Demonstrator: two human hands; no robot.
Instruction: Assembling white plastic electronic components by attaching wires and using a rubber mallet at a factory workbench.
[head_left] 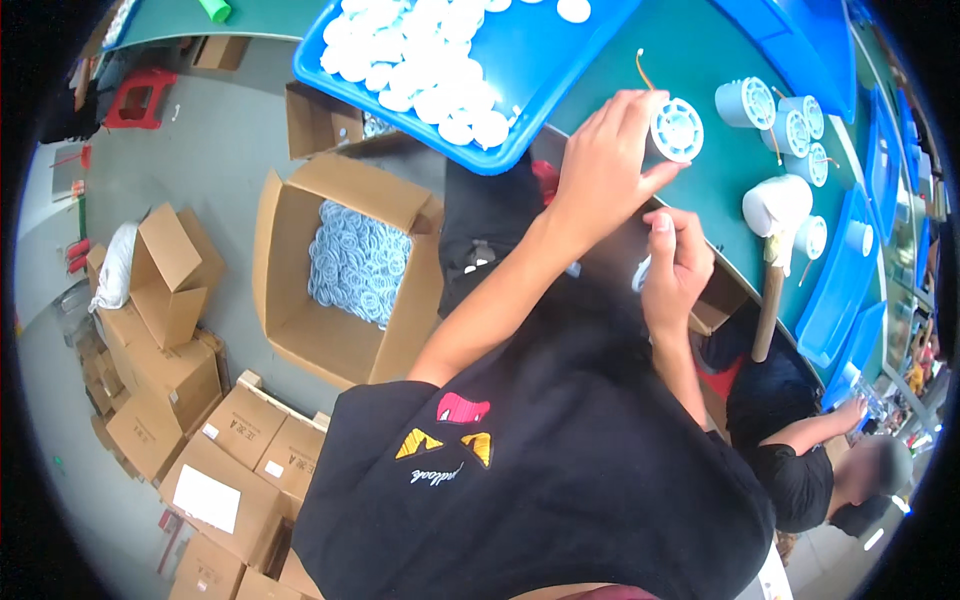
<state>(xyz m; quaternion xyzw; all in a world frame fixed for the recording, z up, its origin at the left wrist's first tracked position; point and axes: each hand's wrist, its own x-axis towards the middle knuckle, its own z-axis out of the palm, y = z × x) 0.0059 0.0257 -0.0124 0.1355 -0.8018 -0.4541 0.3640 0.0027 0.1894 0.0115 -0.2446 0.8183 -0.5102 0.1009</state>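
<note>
My left hand (606, 150) is closed around a white round plastic part with a spoked face (677, 131), above the near edge of the green table. A thin orange wire (641, 70) sticks up behind those fingers. My right hand (680, 262) is curled, thumb on top, just off the table edge; what it holds, if anything, is hidden. Beside it shows part of a pale blue ring (642, 274). To the right lies a mallet with a white head (772, 206) and a wooden handle (768, 312) overhanging the edge. Several similar white cylinders (744, 103) stand near it, some with wires.
A blue tray (560, 92) holds many white discs (400, 55). On the floor at left, an open cardboard box (290, 290) contains pale blue rings (358, 262). Stacked cartons (240, 480) stand behind. More blue trays (835, 290) line the right, where another person (800, 460) works.
</note>
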